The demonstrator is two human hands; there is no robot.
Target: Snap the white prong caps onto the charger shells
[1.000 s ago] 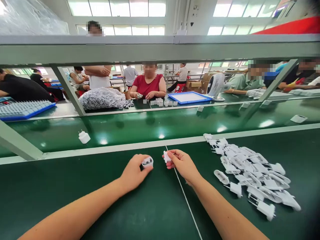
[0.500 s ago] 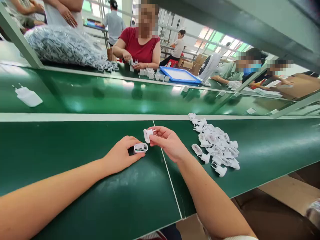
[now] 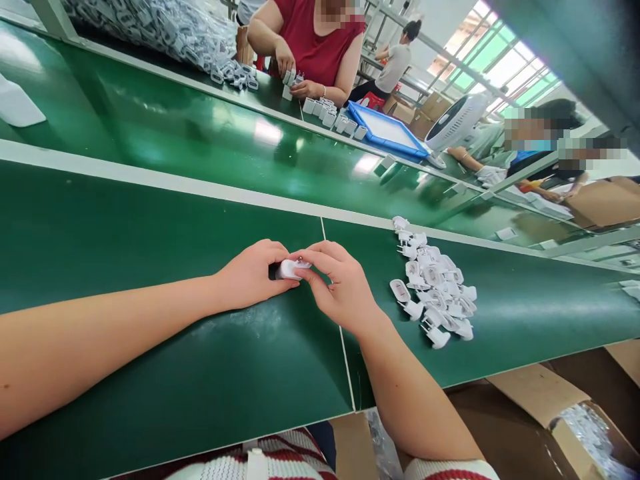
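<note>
My left hand is closed around a white charger housing, which lies sideways above the green work surface. From the other side, my right hand pinches a white plug cap against the housing's end. Cap and housing touch; my fingers hide much of both, so how far they fit together cannot be made out. To the right of my right hand lies a loose pile of white plug caps, several with their pins showing.
Beyond a pale rail runs a green belt carrying a white charger at far left. Across it, a person in a red top handles white parts near a blue-rimmed tray and a fan. Cardboard boxes stand below, right.
My right hand has brought the plug cap from beside the housing onto its open end. The view has tilted, and the far charger appears closer to the left edge.
</note>
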